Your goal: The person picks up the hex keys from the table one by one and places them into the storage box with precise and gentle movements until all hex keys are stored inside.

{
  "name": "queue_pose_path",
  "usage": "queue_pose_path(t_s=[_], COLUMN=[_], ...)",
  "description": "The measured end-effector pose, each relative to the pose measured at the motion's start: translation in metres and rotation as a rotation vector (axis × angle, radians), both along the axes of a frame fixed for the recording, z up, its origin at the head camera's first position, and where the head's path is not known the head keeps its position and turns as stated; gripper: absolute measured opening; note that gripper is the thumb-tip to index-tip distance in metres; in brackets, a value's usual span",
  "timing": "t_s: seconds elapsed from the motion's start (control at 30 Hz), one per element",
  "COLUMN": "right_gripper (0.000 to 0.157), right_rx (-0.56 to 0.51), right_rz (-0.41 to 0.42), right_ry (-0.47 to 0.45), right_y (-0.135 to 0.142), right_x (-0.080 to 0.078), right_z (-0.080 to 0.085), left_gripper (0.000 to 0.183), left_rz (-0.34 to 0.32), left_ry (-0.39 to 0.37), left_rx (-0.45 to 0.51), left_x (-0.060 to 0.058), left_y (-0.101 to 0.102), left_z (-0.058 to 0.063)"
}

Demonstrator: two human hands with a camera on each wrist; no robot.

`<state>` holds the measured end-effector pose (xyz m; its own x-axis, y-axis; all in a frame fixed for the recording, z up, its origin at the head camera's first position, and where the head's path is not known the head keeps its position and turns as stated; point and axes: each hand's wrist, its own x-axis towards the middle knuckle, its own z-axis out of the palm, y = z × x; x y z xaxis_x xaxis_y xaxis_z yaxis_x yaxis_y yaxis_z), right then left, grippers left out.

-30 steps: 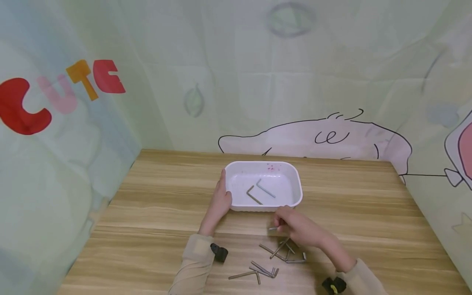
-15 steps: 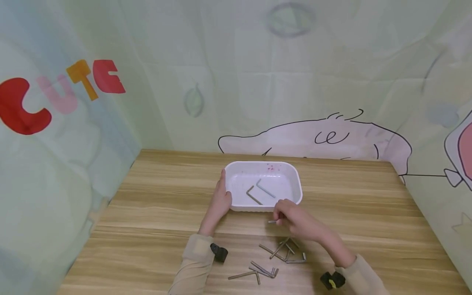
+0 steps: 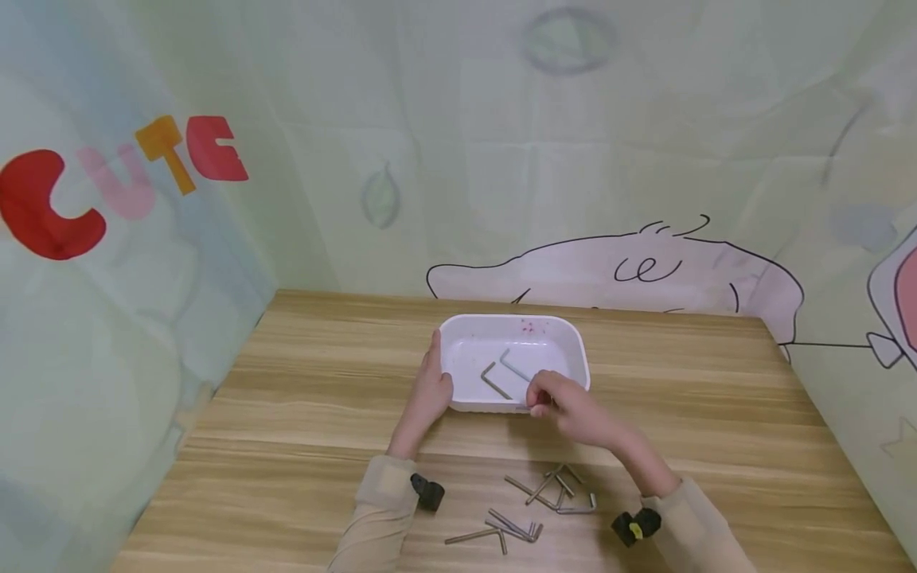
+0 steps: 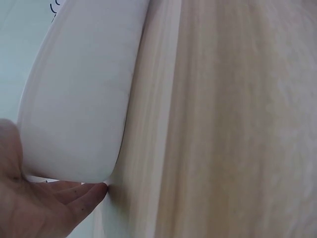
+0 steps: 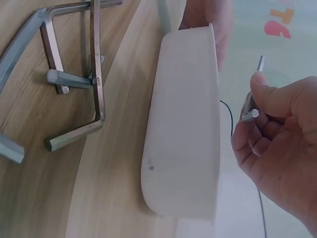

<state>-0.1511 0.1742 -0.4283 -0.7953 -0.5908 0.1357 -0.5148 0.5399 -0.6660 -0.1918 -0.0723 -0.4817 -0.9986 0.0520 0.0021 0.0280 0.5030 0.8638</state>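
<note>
My left hand [image 3: 428, 390] grips the left end of a white plastic tray [image 3: 512, 320]. In the left wrist view its fingers lie against the tray's outer wall and its thumb is at the rim. Over the tray's front right edge, my right hand [image 3: 576, 410] pinches a metal hex key [image 5: 261, 63] between thumb and fingers, most of it covered by the hand. Inside the tray lie two more hex keys: a brownish one [image 3: 494, 382] and a silver one [image 3: 513, 366], whose lower end is hidden behind the right hand.
Several loose hex keys lie on the wooden table [image 3: 301, 398] in front of the tray: a tangled pile [image 3: 548, 492] and, nearer, a smaller group [image 3: 512, 527]. A printed curtain [image 3: 322, 199] rises behind the table's far edge.
My right hand has moved up and forward with its hex key, from in front of the tray to over its front edge. The left hand stays on the tray.
</note>
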Motion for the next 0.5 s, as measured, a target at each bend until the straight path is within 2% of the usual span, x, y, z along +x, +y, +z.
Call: queue_pose_path(t_s=[0.2, 0.5], right_gripper=[0.006, 0.004], right_rx=[-0.061, -0.150], right_rz=[-0.083, -0.217], right_ry=[-0.102, -0.123], right_y=[0.002, 0.002], right_x=[-0.010, -0.030], right_z=[-0.004, -0.010], left_gripper=[0.072, 0.072], left_rz=[0.002, 0.002], left_ry=[-0.011, -0.007], left_rx=[-0.003, 0.021], left_x=[-0.001, -0.001], left_y=[0.001, 0.001], left_z=[-0.001, -0.001])
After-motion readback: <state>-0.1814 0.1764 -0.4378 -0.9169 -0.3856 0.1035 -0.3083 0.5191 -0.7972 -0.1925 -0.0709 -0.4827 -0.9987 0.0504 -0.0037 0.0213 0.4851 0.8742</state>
